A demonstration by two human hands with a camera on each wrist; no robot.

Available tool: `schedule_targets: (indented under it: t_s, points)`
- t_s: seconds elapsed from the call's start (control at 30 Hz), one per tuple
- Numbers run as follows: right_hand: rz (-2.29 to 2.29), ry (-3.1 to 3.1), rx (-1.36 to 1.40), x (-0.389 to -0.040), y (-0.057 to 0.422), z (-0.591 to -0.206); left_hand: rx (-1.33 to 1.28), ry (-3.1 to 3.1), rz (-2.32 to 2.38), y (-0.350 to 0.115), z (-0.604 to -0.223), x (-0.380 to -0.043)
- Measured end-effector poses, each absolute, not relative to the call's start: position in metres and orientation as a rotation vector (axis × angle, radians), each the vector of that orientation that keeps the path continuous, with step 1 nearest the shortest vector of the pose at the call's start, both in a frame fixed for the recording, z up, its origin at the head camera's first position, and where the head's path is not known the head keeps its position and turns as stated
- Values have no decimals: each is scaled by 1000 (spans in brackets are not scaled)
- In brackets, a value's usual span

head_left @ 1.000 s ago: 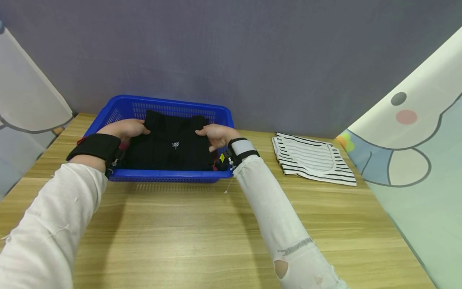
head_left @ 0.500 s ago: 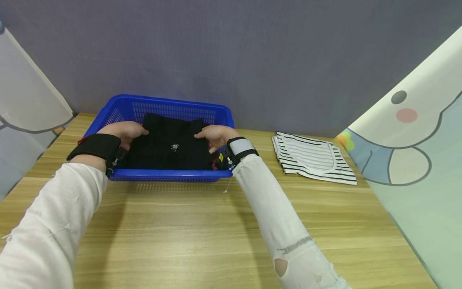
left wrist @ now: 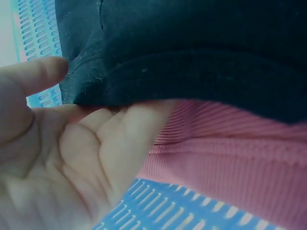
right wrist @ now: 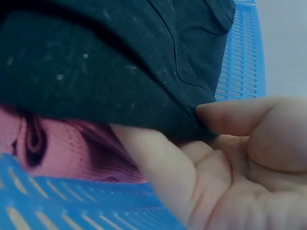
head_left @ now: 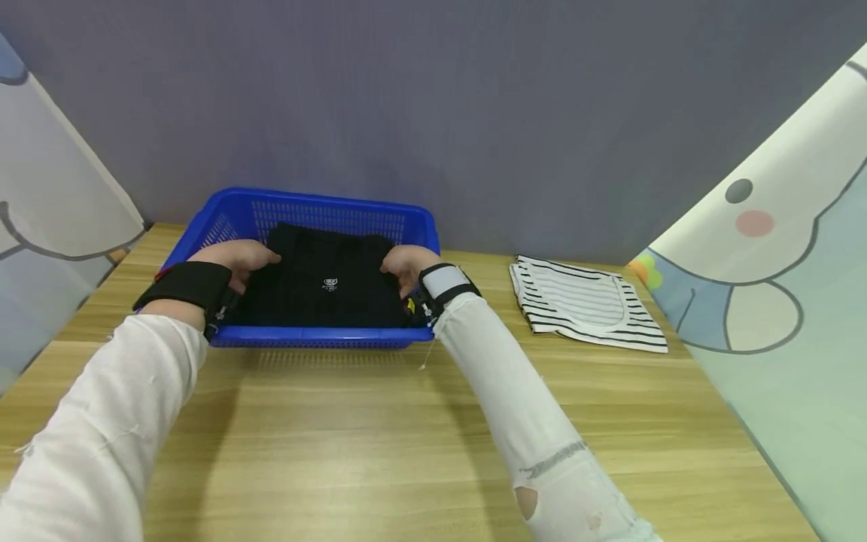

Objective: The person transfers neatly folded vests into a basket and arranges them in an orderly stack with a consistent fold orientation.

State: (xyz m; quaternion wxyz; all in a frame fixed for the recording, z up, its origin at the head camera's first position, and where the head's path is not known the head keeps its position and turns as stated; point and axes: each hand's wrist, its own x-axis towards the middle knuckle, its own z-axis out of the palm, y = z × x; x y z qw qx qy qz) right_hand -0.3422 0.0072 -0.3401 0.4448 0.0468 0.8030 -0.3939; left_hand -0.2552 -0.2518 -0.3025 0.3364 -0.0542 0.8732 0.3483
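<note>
A folded black garment (head_left: 318,290) with a small white print lies in the blue basket (head_left: 318,337). My left hand (head_left: 240,260) holds its left edge, thumb over the cloth and fingers beneath it. At the opposite edge my right hand (head_left: 409,265) pinches the cloth the same way; the right wrist view shows the thumb on top and the other fingers tucked under. Below the black garment, a pink ribbed garment (left wrist: 225,167) shows in the left wrist view, and part of it also appears in the right wrist view. Fingertips of both hands are hidden under the black cloth.
A folded white garment with black stripes (head_left: 585,301) lies on the wooden table (head_left: 325,436) to the right of the basket. Behind the basket stands a grey wall panel (head_left: 474,128). A small yellow mark (head_left: 410,305) shows beside my right wrist.
The black garment has sunk a little and lies flatter in the basket, both hands going down with it. The head view has tilted slightly. The striped garment stays where it was.
</note>
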Motion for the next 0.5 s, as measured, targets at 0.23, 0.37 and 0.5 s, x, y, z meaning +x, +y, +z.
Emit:
schedule_targets:
  t_s: [0.23,0.37,0.5]
  points:
    - [-831,2181,77,-347,1,-345,-81,2381,841,-248,-298,-253]
    - [-576,2384,9,-318,0,-315,-57,2409,806,-240,-295,-253]
    - [-368,2495,-42,-308,3,-301,-31,2401,791,-238,-292,-252]
